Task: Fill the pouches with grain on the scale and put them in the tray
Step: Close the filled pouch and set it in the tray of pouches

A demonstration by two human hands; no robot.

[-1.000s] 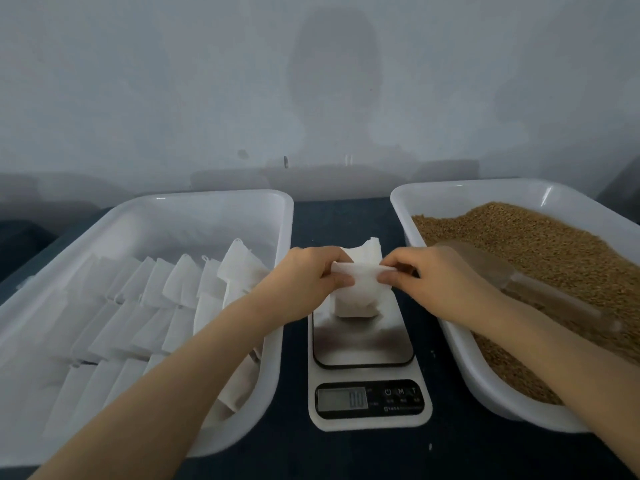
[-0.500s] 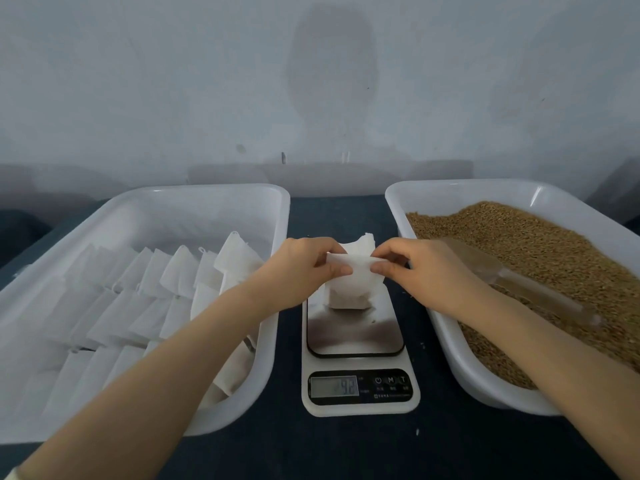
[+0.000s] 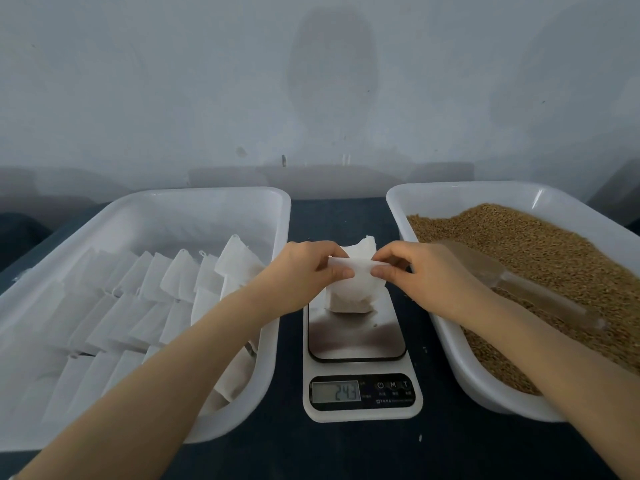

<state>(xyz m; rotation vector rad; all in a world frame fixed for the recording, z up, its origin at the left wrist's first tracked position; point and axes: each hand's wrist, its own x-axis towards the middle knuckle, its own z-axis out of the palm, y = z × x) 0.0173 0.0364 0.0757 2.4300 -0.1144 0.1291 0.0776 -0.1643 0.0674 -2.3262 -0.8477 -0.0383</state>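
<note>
I am pinching the upper edge of the pouch (image 3: 351, 296) with both hands. My left hand (image 3: 304, 271) is clamping its left end and my right hand (image 3: 422, 275) its right end, thumb against fingertips on each. The hands are sitting close together with a short span of white fabric stretching between them.

The pouch is hanging just below my fingers, and its base is resting on the far part of the scale (image 3: 356, 337). It is looking soft and limp, a thin fabric that is creasing wherever I press. The grain is showing as a darker band slumping in the bottom. I judge it light but bottom-heavy, likely to sag and spill through an open mouth. The top hem, where I am holding it, is probably the best grip, with a supporting finger under the base for the carry.

Its long axis is running up from the platform towards my fingers, mouth uppermost and leaning away from me. The hem is lying crosswise from hand to hand.

Beyond my left wrist, the pouch tray (image 3: 207, 192) is holding rows of filled pouches (image 3: 138, 299). Past my right hand, a scoop (image 3: 502, 275) is lying on the grain (image 3: 536, 237) in the grain tray (image 3: 450, 188).
</note>
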